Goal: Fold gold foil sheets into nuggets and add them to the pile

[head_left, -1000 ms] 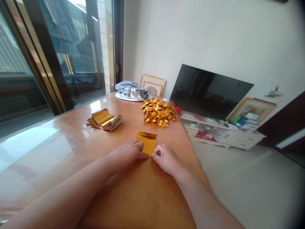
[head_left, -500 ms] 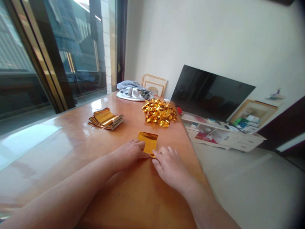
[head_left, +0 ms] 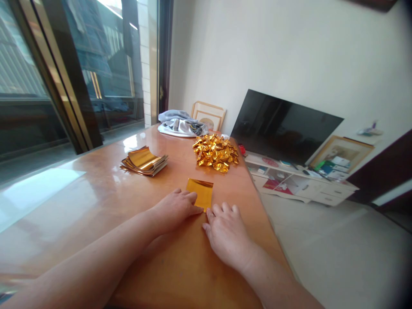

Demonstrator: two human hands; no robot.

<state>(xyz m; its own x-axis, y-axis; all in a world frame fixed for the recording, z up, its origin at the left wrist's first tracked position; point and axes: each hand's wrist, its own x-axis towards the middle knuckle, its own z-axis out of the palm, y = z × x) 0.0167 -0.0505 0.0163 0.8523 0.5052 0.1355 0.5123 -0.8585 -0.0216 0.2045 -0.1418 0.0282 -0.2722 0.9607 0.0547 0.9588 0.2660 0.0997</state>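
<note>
Right hand lies flat, fingers released, just beside the gold foil square on the bench; left hand is unclenched, its tip at the foil's near edge (no clear pinch); risk: a brush could slide or crease the thin foil; foil stack and crumpled foil pile lie beyond.

A dark television is leaning against the wall behind a low white cabinet, with a framed picture propped up beside it. A grey-and-white cloth is lying at the far end of the wooden table, and a small frame is standing just behind it. A glass door is running along the table's left side.
</note>
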